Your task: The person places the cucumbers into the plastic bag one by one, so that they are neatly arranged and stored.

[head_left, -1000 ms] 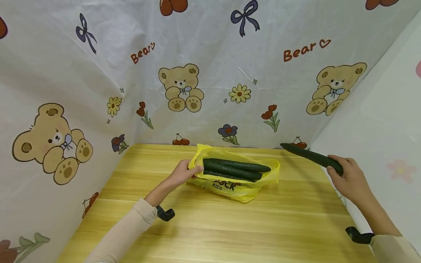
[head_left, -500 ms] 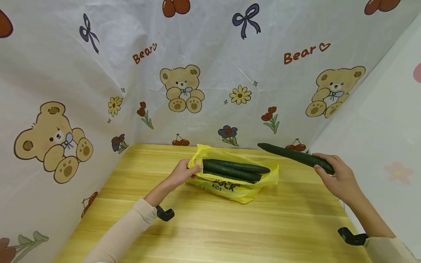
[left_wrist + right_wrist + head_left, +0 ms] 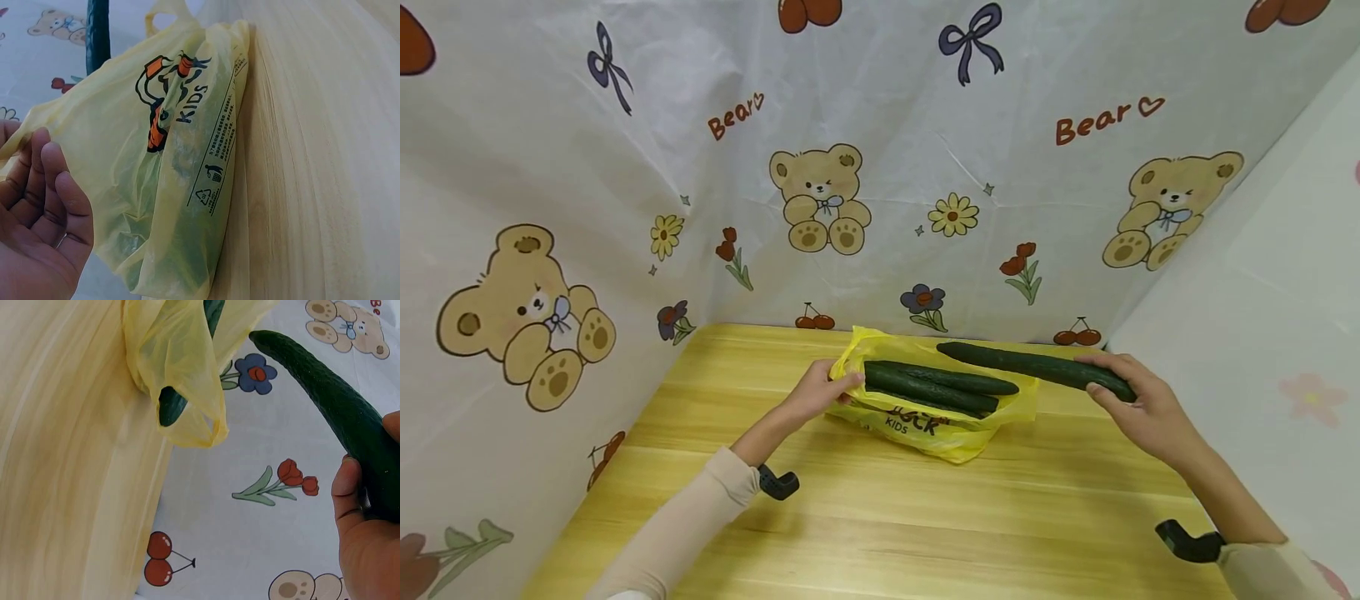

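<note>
A yellow plastic bag (image 3: pixel 955 446) lies on the table with its mouth spread, and dark green cucumbers (image 3: pixel 936 388) rest inside it. My left hand (image 3: pixel 812 396) pinches the bag's left rim between thumb and fingers; in the left wrist view that hand (image 3: pixel 47 225) is beside the printed side of the bag (image 3: pixel 181 150). My right hand (image 3: pixel 1142 408) grips one end of another cucumber (image 3: pixel 1015 360). This cucumber's far tip points left, over the back right part of the bag. In the right wrist view the held cucumber (image 3: pixel 331 400) is apart from the bag (image 3: pixel 181 362).
The wooden table (image 3: pixel 895 533) extends in front of the bag. A white cloth wall (image 3: pixel 895 167) printed with bears and flowers stands behind, with further cloth on the left and right. Black camera mounts (image 3: pixel 1189 542) sit at both wrists.
My right hand has moved left with the cucumber, bringing its tip from right of the bag to over the bag's back edge. The left hand keeps its hold on the rim.
</note>
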Tool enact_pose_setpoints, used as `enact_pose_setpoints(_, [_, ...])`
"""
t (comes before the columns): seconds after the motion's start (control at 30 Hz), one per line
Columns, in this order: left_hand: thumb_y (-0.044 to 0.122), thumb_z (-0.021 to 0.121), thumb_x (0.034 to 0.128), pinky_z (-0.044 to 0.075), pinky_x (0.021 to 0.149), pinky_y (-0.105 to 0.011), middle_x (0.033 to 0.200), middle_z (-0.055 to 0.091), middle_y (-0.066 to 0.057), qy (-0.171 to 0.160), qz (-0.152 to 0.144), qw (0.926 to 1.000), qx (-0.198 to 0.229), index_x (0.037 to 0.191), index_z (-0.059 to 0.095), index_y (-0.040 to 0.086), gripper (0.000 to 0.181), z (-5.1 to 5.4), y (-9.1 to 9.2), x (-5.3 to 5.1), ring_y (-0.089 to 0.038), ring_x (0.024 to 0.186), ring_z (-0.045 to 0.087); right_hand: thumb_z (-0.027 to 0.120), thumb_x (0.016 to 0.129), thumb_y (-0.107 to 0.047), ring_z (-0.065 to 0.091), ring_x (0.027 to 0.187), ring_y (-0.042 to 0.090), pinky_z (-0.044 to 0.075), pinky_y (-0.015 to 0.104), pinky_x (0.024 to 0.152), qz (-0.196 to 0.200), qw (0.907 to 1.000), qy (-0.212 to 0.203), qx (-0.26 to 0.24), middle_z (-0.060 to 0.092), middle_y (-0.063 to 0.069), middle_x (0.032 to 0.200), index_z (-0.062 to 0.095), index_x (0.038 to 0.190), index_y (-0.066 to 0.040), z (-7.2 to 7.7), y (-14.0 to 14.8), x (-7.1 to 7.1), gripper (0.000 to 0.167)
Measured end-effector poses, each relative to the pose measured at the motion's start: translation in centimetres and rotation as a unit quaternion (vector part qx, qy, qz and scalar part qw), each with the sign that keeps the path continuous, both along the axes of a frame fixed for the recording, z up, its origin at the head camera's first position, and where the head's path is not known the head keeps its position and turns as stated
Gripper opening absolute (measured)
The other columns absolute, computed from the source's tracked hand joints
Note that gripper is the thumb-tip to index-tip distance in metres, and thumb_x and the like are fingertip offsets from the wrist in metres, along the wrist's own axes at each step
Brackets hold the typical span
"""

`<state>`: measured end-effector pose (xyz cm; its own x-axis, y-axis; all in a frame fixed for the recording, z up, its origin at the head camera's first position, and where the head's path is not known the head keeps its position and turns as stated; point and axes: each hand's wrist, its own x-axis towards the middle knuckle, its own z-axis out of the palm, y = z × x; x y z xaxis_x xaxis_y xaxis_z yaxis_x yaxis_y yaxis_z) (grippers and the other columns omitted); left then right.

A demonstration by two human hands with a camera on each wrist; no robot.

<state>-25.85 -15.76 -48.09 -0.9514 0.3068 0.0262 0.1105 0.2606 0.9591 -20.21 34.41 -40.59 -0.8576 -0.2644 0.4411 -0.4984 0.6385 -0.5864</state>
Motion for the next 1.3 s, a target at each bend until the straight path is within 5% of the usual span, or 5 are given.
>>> enact_pose_setpoints(0.2, [0.027,0.067,0.1079,0.063,0.086,-0.056,0.095,0.071,-0.006,-0.002,-0.001,1.0000,0.004,0.118,0.070,-0.003,0.032,0.1,0.0,0.0,-0.014,0.076,0.066,0.066,0.105,-0.002,0.054,0.121,-0.009,0.040,0.003,0.093,0.040,0.9991,-0.011,-0.002,0.059,-0.002,0.146,0.065,0.147,-0.017,0.2,-1.5,0.0,0.044])
enact_pose_setpoints(0.4, [0.028,0.068,0.1076,0.064,0.085,-0.055,0.097,0.071,-0.008,0.001,0.004,1.0000,0.007,0.121,0.069,-0.002,0.033,0.2,0.1,0.0,-0.015,0.076,0.067,0.067,0.105,-0.005,0.047,0.128,-0.010,0.038,0.007,0.097,0.058,0.9982,-0.013,0.010,0.062,0.004,0.144,0.066,0.146,-0.020,0.2,-3.1,-0.1,0.044])
enact_pose_setpoints(0.63, [0.028,0.068,0.1077,0.063,0.085,-0.057,0.096,0.070,-0.007,0.002,0.012,0.9999,0.009,0.123,0.069,-0.002,0.034,0.1,0.4,-0.1,-0.014,0.074,0.067,0.067,0.104,-0.001,0.056,0.118,-0.008,0.047,0.010,0.090,0.093,0.9956,-0.012,0.008,0.065,0.009,0.141,0.067,0.145,-0.017,-0.2,-4.5,-0.4,0.044])
enact_pose_setpoints(0.97, [0.031,0.068,0.1072,0.063,0.087,-0.058,0.098,0.070,-0.008,-0.007,0.021,0.9997,0.012,0.123,0.068,0.000,0.035,0.2,0.2,0.0,-0.015,0.076,0.066,0.065,0.104,0.001,0.050,0.131,-0.011,0.037,0.004,0.100,0.069,0.9974,0.009,-0.016,0.060,-0.015,0.146,0.065,0.147,-0.015,1.0,-3.9,0.4,0.046])
enact_pose_setpoints(1.3, [0.030,0.067,0.1078,0.063,0.086,-0.057,0.098,0.071,-0.009,-0.002,0.017,0.9998,0.013,0.121,0.068,-0.002,0.034,0.2,0.4,0.1,-0.016,0.076,0.067,0.062,0.103,0.007,0.062,0.105,0.004,0.051,0.013,0.083,0.083,0.9958,0.001,-0.037,0.062,-0.002,0.144,0.065,0.143,-0.004,1.0,-1.8,1.5,0.042])
